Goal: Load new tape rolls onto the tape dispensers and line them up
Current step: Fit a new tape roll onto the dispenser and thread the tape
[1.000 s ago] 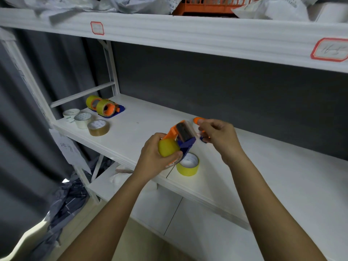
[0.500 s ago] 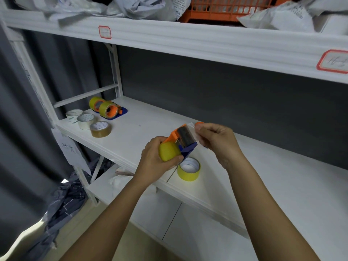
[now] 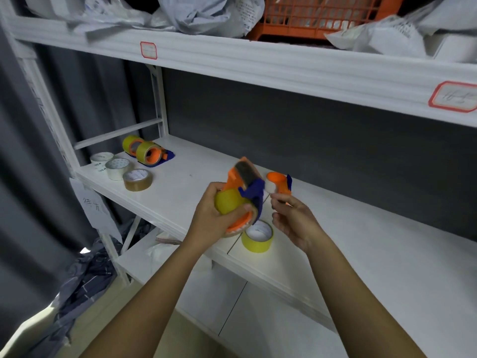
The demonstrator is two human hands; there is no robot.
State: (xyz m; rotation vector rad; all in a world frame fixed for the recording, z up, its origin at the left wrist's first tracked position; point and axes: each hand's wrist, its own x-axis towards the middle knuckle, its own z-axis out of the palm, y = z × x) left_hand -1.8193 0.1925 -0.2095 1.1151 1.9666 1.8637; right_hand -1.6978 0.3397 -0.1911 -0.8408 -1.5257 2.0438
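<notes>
My left hand [image 3: 214, 223] grips an orange and blue tape dispenser [image 3: 245, 182] with a yellow roll [image 3: 228, 202] mounted on it, held above the front of the white shelf [image 3: 361, 241]. My right hand [image 3: 296, 220] hovers just right of the dispenser with its fingers loosely curled, thumb and forefinger apart, holding nothing that I can see. A loose yellow roll [image 3: 258, 237] lies flat on the shelf beneath my hands. Another orange dispenser [image 3: 280, 183] stands behind my right hand, partly hidden. Two loaded dispensers [image 3: 148, 152] stand side by side at the far left.
Two white rolls [image 3: 117, 169] and a brown roll [image 3: 138, 179] lie near the shelf's left front corner. The upper shelf [image 3: 258, 63] overhangs closely, carrying bags and an orange crate [image 3: 322, 14]. A lower shelf and crumpled wrapping are below left.
My right hand has come off the dispenser's blade end and dropped down to the right. My left hand has tilted the dispenser more upright.
</notes>
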